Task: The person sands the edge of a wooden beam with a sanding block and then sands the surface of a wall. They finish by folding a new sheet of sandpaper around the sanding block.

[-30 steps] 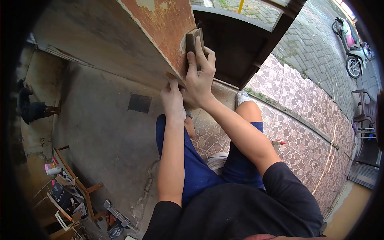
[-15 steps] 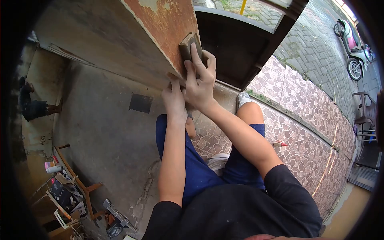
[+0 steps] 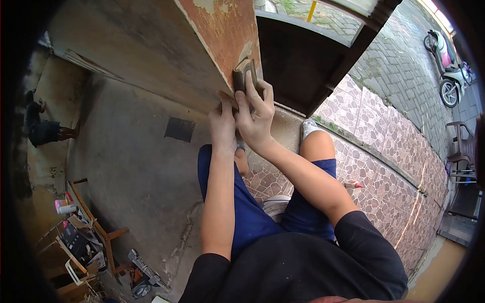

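Grey concrete [image 3: 131,161] spreads across the floor on your left, meeting brown-and-white stone-pattern tile [image 3: 374,222] on your right, with block paving [image 3: 399,60] outdoors beyond. Ahead of you, a broad wall [image 3: 146,50] comes in from the upper left and ends in a narrow orange-brown face [image 3: 222,30], its coating worn, with pale patches and a ragged edge. A dark gate panel [image 3: 298,58] stands just right of that face, closing in the space beside your right hand. At the far left, another person [image 3: 45,129] is near a stained wall. A white and pink scooter [image 3: 448,68] stands on the paving; a wooden frame [image 3: 96,219] and jumbled items sit at lower left, and a brown chair [image 3: 461,144] at far right. Both are well apart from you.

Your two hands are side by side, touching or nearly so, low on the worn face. Your right hand [image 3: 256,116] is closed around a dark block [image 3: 243,73], which lies against the face, its top showing beyond your fingertips. Your left hand [image 3: 222,126] is bent at the wall's edge, by a thin brown piece [image 3: 228,99]; whether it grips that piece, you cannot tell. A small red-tipped object [image 3: 354,185] lies on the tile, right of your knee.
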The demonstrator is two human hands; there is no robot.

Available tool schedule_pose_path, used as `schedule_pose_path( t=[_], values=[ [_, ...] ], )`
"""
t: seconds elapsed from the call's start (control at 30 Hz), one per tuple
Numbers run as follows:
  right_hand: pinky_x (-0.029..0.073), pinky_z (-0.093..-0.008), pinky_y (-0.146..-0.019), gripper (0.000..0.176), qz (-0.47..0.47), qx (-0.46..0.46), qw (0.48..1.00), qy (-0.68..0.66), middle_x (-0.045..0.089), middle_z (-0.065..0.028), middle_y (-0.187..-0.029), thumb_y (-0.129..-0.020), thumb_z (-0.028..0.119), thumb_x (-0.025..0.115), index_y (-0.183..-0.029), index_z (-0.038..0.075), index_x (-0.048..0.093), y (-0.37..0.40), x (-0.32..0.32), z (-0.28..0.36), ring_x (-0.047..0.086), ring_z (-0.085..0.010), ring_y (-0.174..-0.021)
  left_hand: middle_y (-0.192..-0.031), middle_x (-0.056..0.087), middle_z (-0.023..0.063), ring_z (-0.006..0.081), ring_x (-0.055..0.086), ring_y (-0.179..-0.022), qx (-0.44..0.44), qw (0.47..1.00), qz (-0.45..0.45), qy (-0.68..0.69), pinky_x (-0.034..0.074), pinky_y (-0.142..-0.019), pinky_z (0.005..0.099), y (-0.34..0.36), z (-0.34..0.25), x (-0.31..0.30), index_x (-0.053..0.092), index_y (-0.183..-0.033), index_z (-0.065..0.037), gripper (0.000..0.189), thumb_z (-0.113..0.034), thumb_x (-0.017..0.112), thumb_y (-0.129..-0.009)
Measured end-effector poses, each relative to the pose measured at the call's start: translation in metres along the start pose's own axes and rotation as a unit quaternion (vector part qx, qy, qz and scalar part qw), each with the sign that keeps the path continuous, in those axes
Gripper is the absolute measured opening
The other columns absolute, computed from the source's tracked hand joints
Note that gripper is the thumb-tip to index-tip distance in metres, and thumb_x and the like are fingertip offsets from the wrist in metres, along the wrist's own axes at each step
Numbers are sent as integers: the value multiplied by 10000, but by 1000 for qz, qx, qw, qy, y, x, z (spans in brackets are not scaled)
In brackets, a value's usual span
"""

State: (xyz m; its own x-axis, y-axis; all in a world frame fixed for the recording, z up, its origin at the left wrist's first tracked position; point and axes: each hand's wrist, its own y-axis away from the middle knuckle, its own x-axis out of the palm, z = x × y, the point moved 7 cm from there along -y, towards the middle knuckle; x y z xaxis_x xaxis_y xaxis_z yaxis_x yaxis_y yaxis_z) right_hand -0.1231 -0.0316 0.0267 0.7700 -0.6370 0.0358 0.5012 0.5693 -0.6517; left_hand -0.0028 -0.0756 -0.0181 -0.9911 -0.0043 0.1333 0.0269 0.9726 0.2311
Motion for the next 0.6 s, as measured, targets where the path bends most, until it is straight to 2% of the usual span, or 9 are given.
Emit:
schedule_pose_path(
  t=[0.03, 0.1, 0.17, 0.3, 0.33, 0.37, 0.43, 0.53, 0.6],
  values=[
    [475, -363, -969, 455, 23, 23, 999, -6, 558, -242, -1204, -936, 29, 685, -1390, 39, 662, 9, 0, 5, 589, -340, -1097, -1117, 663, 76, 128, 623, -980, -19, 999, 18, -30, 499, -832, 296, 3, -1, 3, 613, -1262, 41, 533, -456, 531, -1089],
    [482, -370, -955, 449, -2, -20, 1000, -6, 566, -231, -1198, -931, 22, 686, -1379, 38, 670, -7, 0, 0, 595, -333, -1089, -1087, 661, 61, 121, 627, -958, -13, 1000, 9, 9, 505, -818, 296, 3, 2, 6, 614, -1236, 39, 507, -441, 551, -1086],
    [487, -377, -943, 444, -24, 33, 999, -21, 575, -219, -1191, -926, 22, 690, -1369, 35, 676, -47, -2, -8, 596, -321, -1083, -883, 621, 5, 95, 524, -766, 27, 998, -26, 60, 462, -706, 255, -2, 10, 0, 694, -1099, 84, 658, -551, 523, -1071],
    [492, -380, -926, 458, -22, 16, 999, 18, 590, -212, -1152, -928, 33, 696, -1385, 35, 662, -21, 0, -7, 597, -309, -1061, -907, 597, -7, 56, 469, -797, 27, 999, 22, 36, 434, -733, 263, -10, 16, -4, 683, -1035, 50, 651, -587, 552, -1045],
    [505, -356, -879, 445, 2, -2, 1000, 29, 603, -191, -1137, -940, 11, 689, -1377, -48, 636, -3, -1, -4, 608, -249, -1013, -907, 597, -7, 56, 469, -797, 31, 999, 24, 37, 434, -733, 263, -12, 14, -6, 683, -1035, 50, 651, -587, 552, -1045],
    [504, -354, -884, 445, 11, 6, 999, 31, 605, -196, -1146, -937, 4, 692, -1375, -53, 636, 7, -1, 3, 614, -245, -1018, -899, 598, -6, 54, 468, -793, 23, 999, 28, 31, 428, -722, 258, -12, 14, -8, 684, -1031, 49, 651, -590, 556, -1042],
    [502, -349, -881, 434, -13, -24, 1000, 5, 605, -199, -1142, -950, 8, 677, -1377, -55, 632, -10, 1, 7, 613, -245, -1004, -892, 599, -6, 53, 468, -789, 15, 999, 32, 27, 423, -712, 253, -9, 10, -3, 685, -1027, 47, 651, -592, 561, -1039],
    [502, -347, -883, 418, -28, 25, 999, -16, 603, -203, -1143, -972, 26, 651, -1379, -65, 622, -60, -1, -3, 608, -261, -997, -816, 583, -31, 35, 442, -704, 11, 998, -32, 47, 375, -617, 227, 2, 6, -5, 690, -1004, 53, 623, -555, 567, -1051],
    [498, -357, -862, 435, -30, 4, 1000, 4, 590, -204, -1136, -955, 40, 673, -1386, -5, 643, -32, 1, -7, 595, -270, -975, -810, 575, -33, 37, 480, -719, 9, 999, -4, 35, 386, -621, 221, 0, 0, -4, 694, -994, 33, 571, -524, 583, -1054]
  ],
)
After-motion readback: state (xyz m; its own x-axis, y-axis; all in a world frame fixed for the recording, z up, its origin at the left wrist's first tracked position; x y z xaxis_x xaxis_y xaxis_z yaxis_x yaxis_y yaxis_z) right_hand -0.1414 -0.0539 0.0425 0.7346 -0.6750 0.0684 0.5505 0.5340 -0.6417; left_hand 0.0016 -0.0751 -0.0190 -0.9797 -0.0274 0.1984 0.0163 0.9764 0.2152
